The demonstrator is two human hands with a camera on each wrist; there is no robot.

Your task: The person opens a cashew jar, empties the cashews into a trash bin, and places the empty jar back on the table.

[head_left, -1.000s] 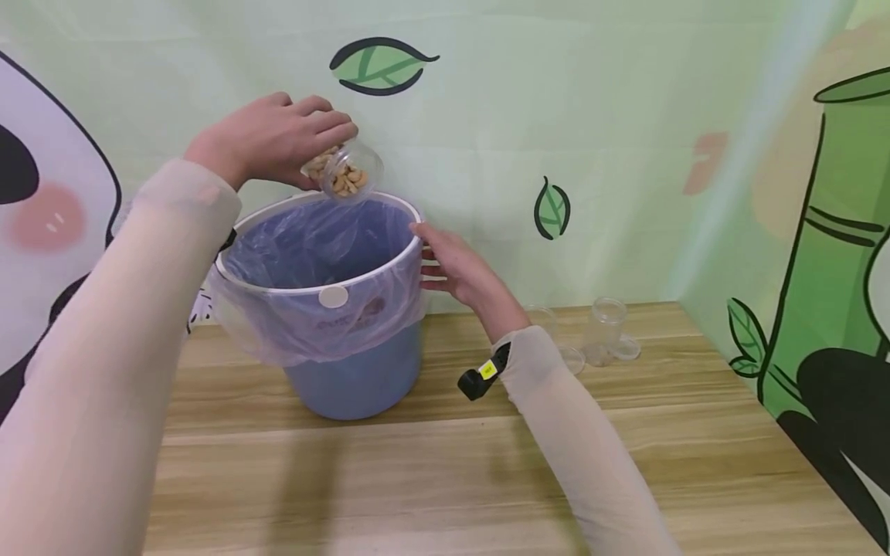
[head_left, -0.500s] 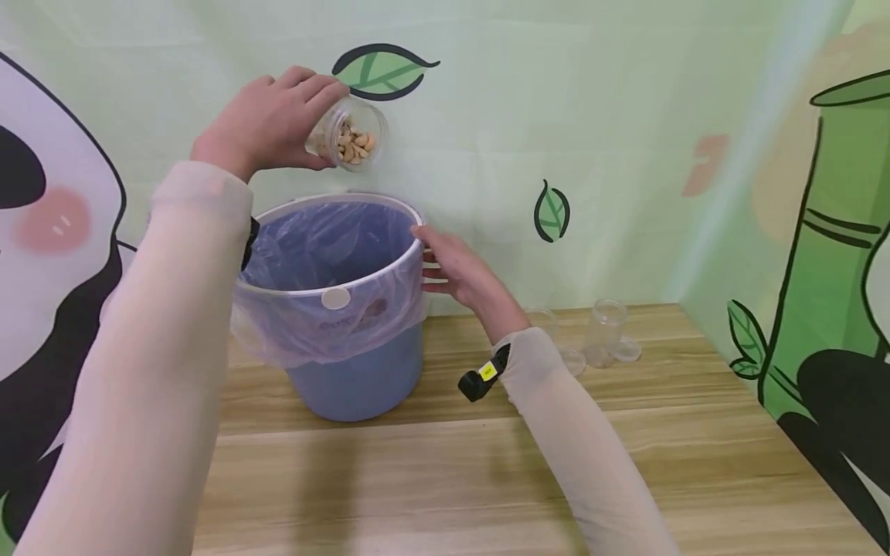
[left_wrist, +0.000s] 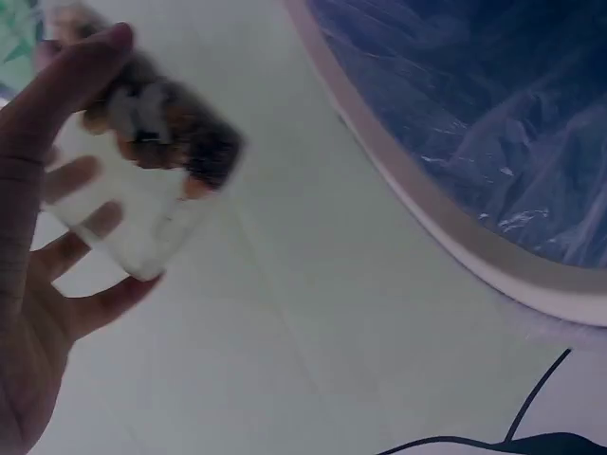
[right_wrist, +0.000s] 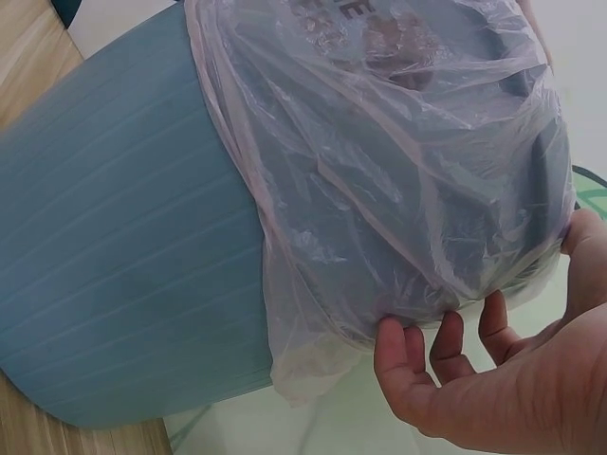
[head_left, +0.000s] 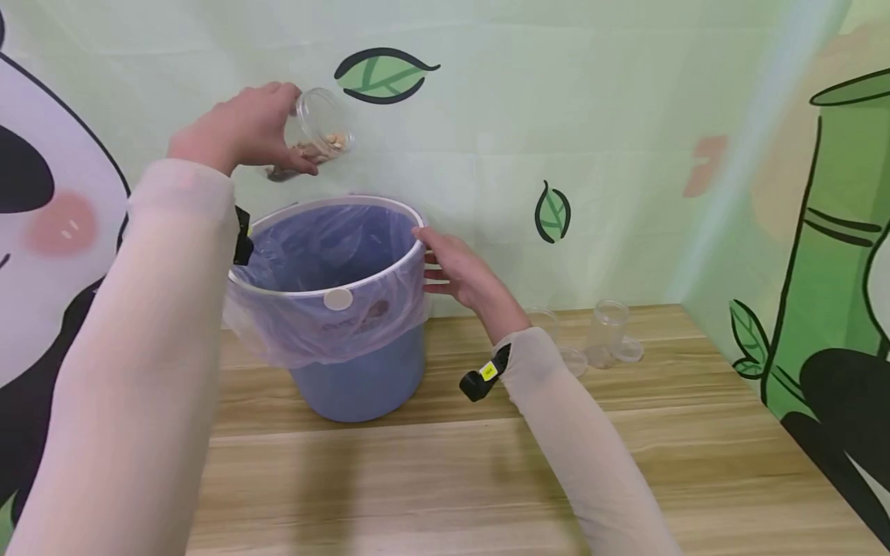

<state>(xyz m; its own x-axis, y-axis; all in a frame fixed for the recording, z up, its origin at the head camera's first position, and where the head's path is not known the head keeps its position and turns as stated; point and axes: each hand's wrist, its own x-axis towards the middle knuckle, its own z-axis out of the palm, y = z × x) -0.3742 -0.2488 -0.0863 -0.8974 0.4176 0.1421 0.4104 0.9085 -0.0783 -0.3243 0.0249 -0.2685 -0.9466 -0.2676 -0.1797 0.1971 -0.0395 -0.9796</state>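
Note:
My left hand (head_left: 243, 127) grips a clear plastic jar (head_left: 321, 116) above the bin's back left. Cashew nuts (head_left: 337, 141) lie along the jar's lower side, and its open mouth points right. In the left wrist view the jar (left_wrist: 142, 232) is blurred, with thumb and fingers round it. A blue trash bin (head_left: 361, 378), lined with a thin translucent bag (head_left: 313, 332), stands upright on the table. At the bin's right side is my right hand (head_left: 462, 270), thumb at the white rim and bent fingertips against the bagged outer wall, as the right wrist view shows.
Behind my right forearm, a clear jar (head_left: 606, 332) stands on the wooden table (head_left: 528, 479) with a round lid (head_left: 628, 350) beside it. Another clear container (head_left: 545, 320) and lid (head_left: 573, 361) are partly hidden. A printed cloth (head_left: 473, 154) hangs behind.
My left hand has lifted the jar from just over the bin's opening, then moved left with it. The cashews remain inside the jar. My right hand stays at the bin's rim.

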